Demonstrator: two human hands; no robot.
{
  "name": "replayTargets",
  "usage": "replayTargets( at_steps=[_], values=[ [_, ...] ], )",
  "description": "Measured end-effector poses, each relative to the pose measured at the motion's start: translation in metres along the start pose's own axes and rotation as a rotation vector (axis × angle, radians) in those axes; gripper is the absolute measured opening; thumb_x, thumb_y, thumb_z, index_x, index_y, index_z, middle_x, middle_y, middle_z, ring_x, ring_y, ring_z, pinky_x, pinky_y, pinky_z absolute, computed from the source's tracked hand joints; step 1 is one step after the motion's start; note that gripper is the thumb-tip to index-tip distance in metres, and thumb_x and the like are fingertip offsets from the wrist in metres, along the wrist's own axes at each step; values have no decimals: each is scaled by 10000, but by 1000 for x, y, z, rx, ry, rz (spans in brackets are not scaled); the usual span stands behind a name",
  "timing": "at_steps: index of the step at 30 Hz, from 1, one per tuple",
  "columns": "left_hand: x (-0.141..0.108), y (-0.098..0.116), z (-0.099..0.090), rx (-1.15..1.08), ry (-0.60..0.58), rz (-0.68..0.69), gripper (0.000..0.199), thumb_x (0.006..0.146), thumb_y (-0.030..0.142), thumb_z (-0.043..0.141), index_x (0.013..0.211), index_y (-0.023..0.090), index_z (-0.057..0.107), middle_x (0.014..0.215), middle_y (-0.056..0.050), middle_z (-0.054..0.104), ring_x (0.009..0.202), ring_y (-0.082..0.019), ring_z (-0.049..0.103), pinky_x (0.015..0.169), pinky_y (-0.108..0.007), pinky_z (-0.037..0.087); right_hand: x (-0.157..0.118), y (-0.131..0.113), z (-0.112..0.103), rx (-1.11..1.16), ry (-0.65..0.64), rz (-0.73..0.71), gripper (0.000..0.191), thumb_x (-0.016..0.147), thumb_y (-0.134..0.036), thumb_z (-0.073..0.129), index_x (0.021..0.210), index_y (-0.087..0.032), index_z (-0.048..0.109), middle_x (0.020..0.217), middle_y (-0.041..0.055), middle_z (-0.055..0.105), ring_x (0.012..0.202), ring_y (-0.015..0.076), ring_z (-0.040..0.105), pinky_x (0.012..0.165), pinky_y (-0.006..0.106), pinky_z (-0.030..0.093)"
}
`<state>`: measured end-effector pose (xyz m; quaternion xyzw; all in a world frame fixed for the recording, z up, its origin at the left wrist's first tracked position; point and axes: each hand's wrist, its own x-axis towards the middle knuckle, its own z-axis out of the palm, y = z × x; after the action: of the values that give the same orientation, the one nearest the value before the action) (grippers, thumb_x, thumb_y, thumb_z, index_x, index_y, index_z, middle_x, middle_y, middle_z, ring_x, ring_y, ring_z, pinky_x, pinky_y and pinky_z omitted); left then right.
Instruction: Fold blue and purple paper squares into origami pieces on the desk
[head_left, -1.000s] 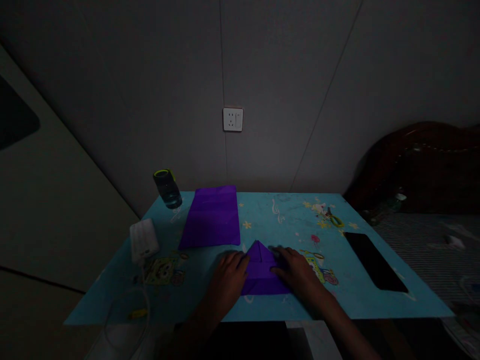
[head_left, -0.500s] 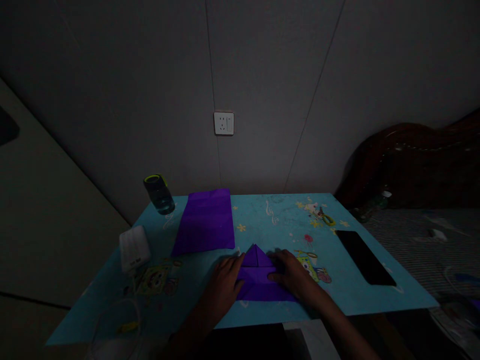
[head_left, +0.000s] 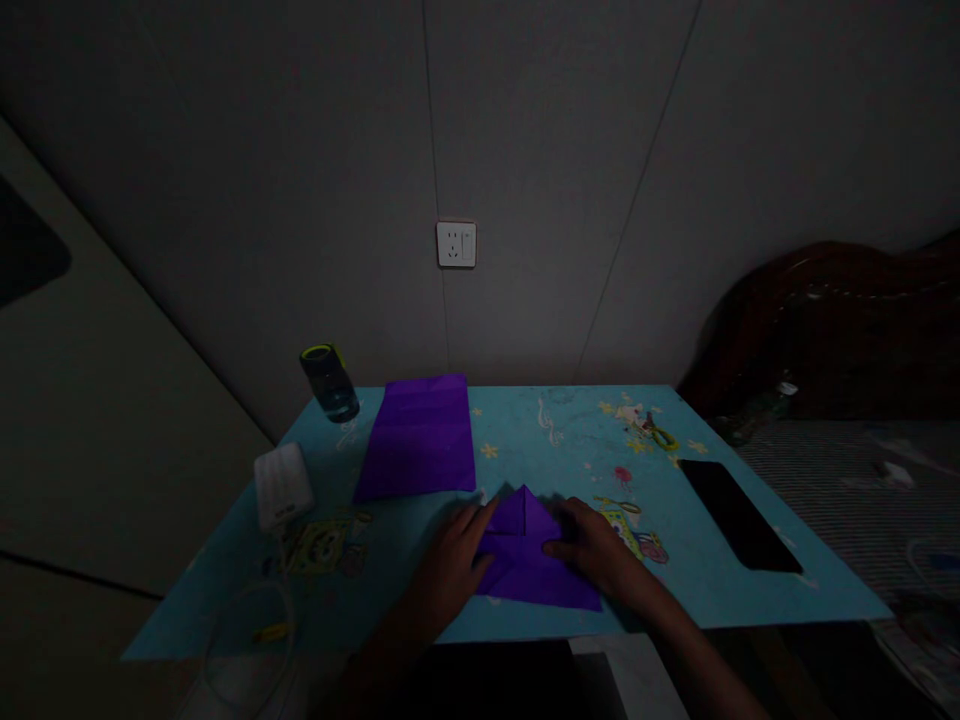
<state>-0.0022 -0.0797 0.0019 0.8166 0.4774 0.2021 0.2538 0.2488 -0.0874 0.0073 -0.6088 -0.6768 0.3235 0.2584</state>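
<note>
Between my hands on the table lies a folded purple paper, with a pointed peak at the top and a crease running down its middle. My left hand grips its left side, thumb on the front and fingers along the upper left edge. On the other side my right hand holds the right edge, its thumb pressed over the paper and its fingers curled behind. Parts of both side edges are hidden under the hands. A larger creased purple sheet lies flat behind my left hand.
The blue patterned table stands against a grey wall. On its left are a water bottle and a white power bank with a cable. To the right are scissors and a black flat slab.
The folded paper's lower part has gone from a straight flat band to a slanted, slightly bent shape. Both hands keep nearly the same hold. The whole view has shifted slightly.
</note>
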Motion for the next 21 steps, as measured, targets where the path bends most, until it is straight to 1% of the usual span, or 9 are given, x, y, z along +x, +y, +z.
replayTargets(
  at_steps=[3, 5, 6, 9, 11, 13, 15, 18, 21],
  values=[
    [0, 0, -9, -86, -25, -14, 713, 825, 66, 564, 1469, 277, 345, 1433, -82, 488, 1286, -224, 490, 1091, -392, 404, -7, -15, -9, 7, -45, -60, 154, 767, -211, 682, 917, -191, 655, 870, 24, 646, 785, 192, 590, 709, 293, 451],
    [-1, 0, -17, -74, -8, 22, 618, 865, 84, 529, 1438, 270, 389, 1366, -82, 539, 1212, -211, 547, 1050, -379, 444, -12, -23, -14, 4, -17, -143, 59, 823, -214, 636, 881, -201, 642, 848, 22, 629, 778, 188, 579, 701, 290, 448],
    [-2, -1, -20, -36, 17, 61, 553, 887, 92, 507, 1408, 262, 427, 1311, -78, 572, 1170, -209, 567, 1030, -381, 457, -14, -26, -16, -10, 6, -206, 50, 853, -214, 610, 890, -208, 642, 866, 32, 628, 808, 195, 579, 725, 298, 452],
    [-5, -2, -26, 174, 107, 244, 357, 935, 101, 457, 1253, 224, 563, 1127, -68, 635, 1051, -217, 587, 960, -392, 478, -19, -26, -17, -149, 90, -417, 149, 924, -195, 517, 953, -235, 659, 959, 74, 639, 923, 229, 568, 816, 352, 445],
    [-7, -5, -25, 339, 126, 362, 266, 945, 113, 463, 1147, 204, 611, 1040, -68, 644, 977, -223, 587, 892, -392, 486, -21, -22, -15, -291, 124, -494, 215, 934, -156, 480, 987, -242, 670, 996, 92, 648, 943, 244, 562, 837, 384, 432],
    [-9, -8, -21, 471, 100, 433, 217, 945, 124, 481, 1094, 196, 623, 1000, -67, 646, 926, -225, 588, 830, -384, 488, -22, -18, -12, -392, 88, -497, 250, 925, -121, 479, 1017, -243, 677, 1023, 94, 656, 948, 247, 570, 846, 396, 429],
    [-12, -12, -16, 545, 45, 455, 209, 937, 117, 499, 1090, 196, 618, 988, -59, 650, 904, -223, 593, 800, -374, 490, -23, -15, -10, -423, -2, -469, 282, 907, -100, 496, 1069, -250, 673, 1067, 88, 656, 991, 245, 578, 880, 399, 434],
    [-18, -19, -9, 554, -21, 434, 257, 933, 92, 496, 1136, 210, 599, 1034, -47, 652, 939, -212, 596, 824, -352, 491, -27, -12, -12, -369, -117, -429, 367, 875, -82, 511, 1165, -264, 642, 1170, 71, 635, 1105, 234, 564, 973, 396, 421],
    [-21, -28, -7, 502, -59, 416, 330, 931, 61, 476, 1207, 217, 568, 1123, -46, 640, 1013, -198, 590, 879, -331, 488, -30, -9, -18, -281, -108, -384, 401, 876, -95, 488, 1219, -261, 615, 1238, 66, 616, 1180, 219, 541, 1034, 384, 401]
  ],
)
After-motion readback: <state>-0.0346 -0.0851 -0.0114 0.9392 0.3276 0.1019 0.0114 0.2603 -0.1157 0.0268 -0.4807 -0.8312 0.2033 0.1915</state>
